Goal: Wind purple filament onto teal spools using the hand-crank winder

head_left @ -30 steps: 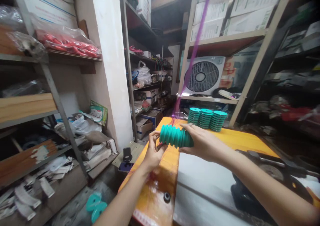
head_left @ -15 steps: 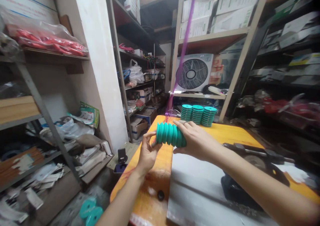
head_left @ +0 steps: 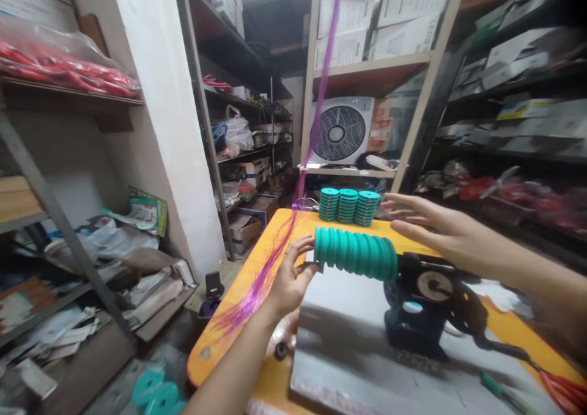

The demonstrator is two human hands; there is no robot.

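Observation:
A row of green spools [head_left: 355,253] lies sideways, its right end against a black hand-crank winder [head_left: 424,302]. At the row's left end, the fingers of my left hand [head_left: 293,277] are closed on it. My right hand [head_left: 426,219] is off the spools, fingers stretched out and apart, above and behind the winder. Near its fingertips stand three stacks of green spools [head_left: 348,207] at the table's back. Purple thread [head_left: 261,286] hangs from above and spreads over the table's left side.
The winder stands on a grey board [head_left: 339,354] on a yellow table [head_left: 202,354]. A small black ring [head_left: 280,350] lies by the board, and a green-handled tool [head_left: 495,384] at right. Behind is a box fan [head_left: 337,132] on a shelf. More green spools [head_left: 158,393] sit low at left.
The row of spools has moved right, up to the winder. My right hand has let go of it and opened, shifting right. My left hand still holds the left end.

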